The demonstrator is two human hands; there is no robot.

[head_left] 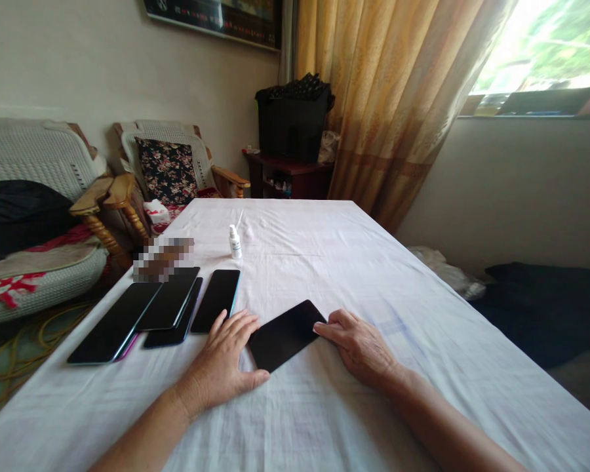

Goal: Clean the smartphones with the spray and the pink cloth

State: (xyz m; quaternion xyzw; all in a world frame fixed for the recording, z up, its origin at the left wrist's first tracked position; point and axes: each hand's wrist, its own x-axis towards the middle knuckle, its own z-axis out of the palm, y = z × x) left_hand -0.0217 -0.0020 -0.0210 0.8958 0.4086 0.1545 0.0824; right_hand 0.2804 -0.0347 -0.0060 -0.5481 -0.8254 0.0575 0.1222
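A dark smartphone (288, 337) lies at a slant on the white cloth, screen up, between both hands. My left hand (221, 367) is at its left end, palm down, fingers and thumb spread and touching or close to the edge. At the right end, my right hand (361, 344) has its fingers curled and pinches the phone's edge, one fingertip showing over the screen. Another phone (217, 298) lies just beyond my left fingers. Farther left, several phones (115, 321) rest overlapped. Behind them stands a small white spray bottle (235, 242).
The white tablecloth (314, 242) covers a long table. A blurred-out patch (163, 259) sits by the left edge. Beyond are an armchair (167, 164) with a floral cushion, a cabinet (295, 174) bearing a dark television, and a yellow curtain (383, 98). Dark cloth (545, 308) lies at right.
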